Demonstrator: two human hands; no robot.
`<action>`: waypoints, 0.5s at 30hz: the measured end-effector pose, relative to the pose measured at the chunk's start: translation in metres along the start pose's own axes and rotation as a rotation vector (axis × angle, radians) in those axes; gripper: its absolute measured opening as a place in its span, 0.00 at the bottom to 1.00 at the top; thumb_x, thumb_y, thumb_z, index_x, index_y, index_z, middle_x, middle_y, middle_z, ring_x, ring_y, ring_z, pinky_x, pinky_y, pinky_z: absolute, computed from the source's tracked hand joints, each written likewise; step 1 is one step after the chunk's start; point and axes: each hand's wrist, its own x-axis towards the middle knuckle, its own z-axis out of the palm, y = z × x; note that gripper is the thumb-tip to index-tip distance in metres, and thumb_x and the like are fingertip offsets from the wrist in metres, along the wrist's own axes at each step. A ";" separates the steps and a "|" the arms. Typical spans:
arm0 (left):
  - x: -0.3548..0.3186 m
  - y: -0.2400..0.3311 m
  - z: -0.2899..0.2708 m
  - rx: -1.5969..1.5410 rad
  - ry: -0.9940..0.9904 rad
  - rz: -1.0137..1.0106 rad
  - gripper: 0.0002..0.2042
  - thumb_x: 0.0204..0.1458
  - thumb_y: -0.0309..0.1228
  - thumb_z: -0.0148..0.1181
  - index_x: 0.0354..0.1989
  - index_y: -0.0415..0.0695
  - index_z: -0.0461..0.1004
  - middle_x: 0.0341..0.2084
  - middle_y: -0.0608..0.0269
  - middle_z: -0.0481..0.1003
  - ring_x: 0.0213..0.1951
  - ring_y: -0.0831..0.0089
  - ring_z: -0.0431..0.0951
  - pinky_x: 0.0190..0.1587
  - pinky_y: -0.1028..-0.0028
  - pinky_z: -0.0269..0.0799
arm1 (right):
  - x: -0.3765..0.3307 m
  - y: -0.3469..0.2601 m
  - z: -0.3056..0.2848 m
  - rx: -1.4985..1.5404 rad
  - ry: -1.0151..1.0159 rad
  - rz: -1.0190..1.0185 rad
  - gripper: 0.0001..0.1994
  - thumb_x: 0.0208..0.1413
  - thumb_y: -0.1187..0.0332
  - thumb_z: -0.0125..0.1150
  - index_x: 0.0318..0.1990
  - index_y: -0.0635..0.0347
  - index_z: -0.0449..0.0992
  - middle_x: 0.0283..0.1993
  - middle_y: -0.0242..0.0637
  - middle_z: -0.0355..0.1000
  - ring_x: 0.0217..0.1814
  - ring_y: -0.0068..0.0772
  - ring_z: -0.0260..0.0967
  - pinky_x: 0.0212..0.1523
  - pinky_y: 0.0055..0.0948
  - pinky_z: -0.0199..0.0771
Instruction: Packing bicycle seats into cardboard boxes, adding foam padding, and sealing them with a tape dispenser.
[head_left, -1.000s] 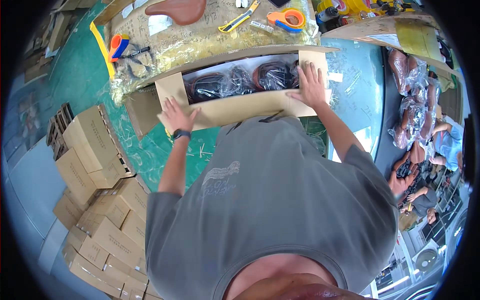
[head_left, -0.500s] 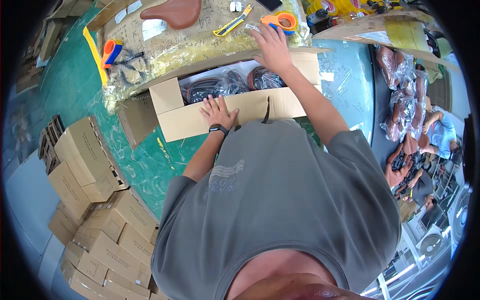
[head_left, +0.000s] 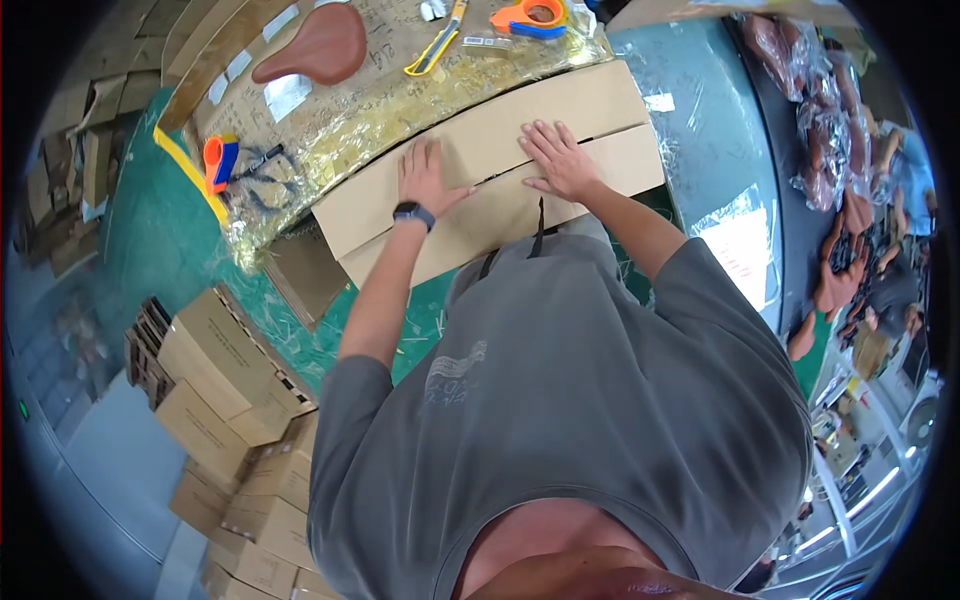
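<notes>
Cardboard box (head_left: pixel 560 150) upper centre of frame, flaps shut. Left hand (head_left: pixel 425 178) and right hand (head_left: pixel 557 160) both flat on flaps, fingers spread, gripping nothing. Tape dispenser (head_left: pixel 528 15), yellow knife (head_left: pixel 437 45), brown saddle (head_left: pixel 313 47) along top edge.

This is a packing area in a small factory or workshop. A plastic-wrapped workbench (head_left: pixel 330 130) carries a brown bicycle saddle (head_left: pixel 312 47), an orange tape dispenser (head_left: pixel 528 16) and a yellow utility knife (head_left: pixel 437 40), and stacks of cardboard cartons (head_left: pixel 225 400) stand on the green floor (head_left: pixel 150 230). More brown saddles in clear bags (head_left: pixel 815 110) lie piled along the right.
</notes>
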 end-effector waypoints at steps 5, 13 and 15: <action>0.048 0.023 0.006 0.325 -0.436 -0.113 0.79 0.30 0.74 0.80 0.89 0.50 0.40 0.84 0.31 0.41 0.85 0.36 0.40 0.83 0.36 0.35 | -0.011 0.010 0.004 0.034 0.063 0.012 0.43 0.70 0.34 0.53 0.81 0.53 0.63 0.88 0.38 0.53 0.91 0.45 0.44 0.88 0.56 0.39; 0.058 0.060 -0.010 0.324 -0.452 -0.248 0.81 0.23 0.66 0.89 0.89 0.58 0.41 0.83 0.36 0.49 0.84 0.38 0.46 0.79 0.41 0.51 | 0.056 0.078 -0.014 0.173 0.015 -0.062 0.20 0.65 0.55 0.64 0.56 0.59 0.79 0.70 0.48 0.70 0.73 0.54 0.67 0.73 0.53 0.67; 0.043 0.066 -0.012 0.371 -0.436 -0.314 0.83 0.20 0.64 0.91 0.88 0.57 0.40 0.81 0.39 0.52 0.82 0.40 0.49 0.77 0.43 0.56 | 0.112 0.113 -0.057 0.193 0.617 0.080 0.10 0.62 0.70 0.60 0.49 0.61 0.77 0.59 0.50 0.77 0.65 0.57 0.73 0.69 0.54 0.71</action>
